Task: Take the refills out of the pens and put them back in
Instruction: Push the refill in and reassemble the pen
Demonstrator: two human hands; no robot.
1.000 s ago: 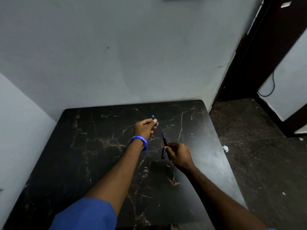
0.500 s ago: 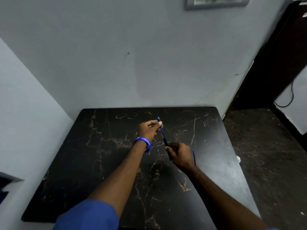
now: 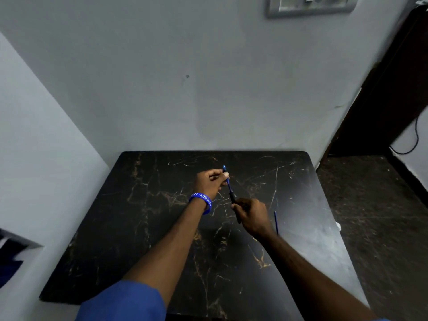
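Observation:
Above the middle of the black marble table [image 3: 143,228], my left hand [image 3: 209,183], which wears a blue wristband, pinches the upper end of a thin blue refill [image 3: 228,181]. The refill's lower end goes into the dark pen barrel [image 3: 234,201], which my right hand [image 3: 252,215] grips. Refill and barrel lie in one slanted line between the two hands. A second thin blue refill [image 3: 276,222] lies on the table just right of my right hand.
The table stands in a corner, with white walls behind it and to the left. A wall socket plate [image 3: 310,5] is mounted high up. To the right are the dark floor, a dark door frame [image 3: 382,100] and a black cable [image 3: 414,140].
The view has tilted up, showing the socket plate and the loose refill. My hands have drawn closer together, and less of the refill shows outside the barrel.

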